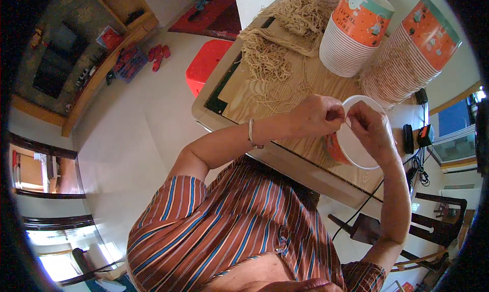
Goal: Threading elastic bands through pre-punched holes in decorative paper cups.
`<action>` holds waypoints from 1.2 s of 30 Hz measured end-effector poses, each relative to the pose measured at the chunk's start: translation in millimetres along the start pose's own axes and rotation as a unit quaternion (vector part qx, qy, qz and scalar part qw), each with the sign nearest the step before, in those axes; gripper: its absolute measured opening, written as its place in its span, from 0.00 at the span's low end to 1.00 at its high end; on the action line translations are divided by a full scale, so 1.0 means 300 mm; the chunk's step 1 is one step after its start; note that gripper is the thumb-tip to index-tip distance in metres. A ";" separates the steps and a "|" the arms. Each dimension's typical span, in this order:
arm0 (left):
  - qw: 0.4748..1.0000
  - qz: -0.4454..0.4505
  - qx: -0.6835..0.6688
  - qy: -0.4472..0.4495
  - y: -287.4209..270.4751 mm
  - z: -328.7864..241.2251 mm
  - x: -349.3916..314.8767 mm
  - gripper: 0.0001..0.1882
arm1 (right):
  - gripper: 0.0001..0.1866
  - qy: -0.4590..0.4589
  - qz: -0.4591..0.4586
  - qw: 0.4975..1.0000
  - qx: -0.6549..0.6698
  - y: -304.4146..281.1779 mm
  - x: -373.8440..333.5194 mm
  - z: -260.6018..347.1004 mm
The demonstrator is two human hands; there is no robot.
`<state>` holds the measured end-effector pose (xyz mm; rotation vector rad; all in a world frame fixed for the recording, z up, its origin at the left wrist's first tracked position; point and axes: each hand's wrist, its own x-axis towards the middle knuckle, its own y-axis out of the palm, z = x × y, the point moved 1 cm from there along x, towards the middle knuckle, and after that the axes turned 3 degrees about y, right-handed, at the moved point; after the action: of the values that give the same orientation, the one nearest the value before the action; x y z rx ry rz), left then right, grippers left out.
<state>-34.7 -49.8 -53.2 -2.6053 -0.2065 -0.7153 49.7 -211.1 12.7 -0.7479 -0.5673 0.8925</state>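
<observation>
My left hand [318, 116], with a bracelet at its wrist, is closed in a pinch at the left rim of a paper bucket [337, 148]. Over the bucket's mouth, my right hand [368, 128] pinches too, its fingertips almost meeting those of the left. A short pale bit between the fingertips looks like string, mostly hidden by the fingers. The bucket has a white rim, a white inside and an orange printed outside, and stands on the wooden table [244, 101]. Beyond my left hand lies a tangled heap of beige string [267, 57], loose strands trailing toward me.
Two tall stacks of nested orange paper buckets, one nearer the middle [351, 42] and one at the right [412, 52], stand on the table's far side. Black cables and an adapter [426, 136] are at the right. A red stool [206, 65] stands beyond the left edge.
</observation>
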 end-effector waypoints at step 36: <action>0.995 0.043 -0.002 -0.091 -0.021 -0.042 -0.006 0.09 | 0.06 0.108 0.066 0.985 0.119 0.004 -0.001 -0.025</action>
<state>-43.5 -49.9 -41.9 -2.6647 -0.1457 -0.4482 54.3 -213.2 7.1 -0.6592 -0.2154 0.9674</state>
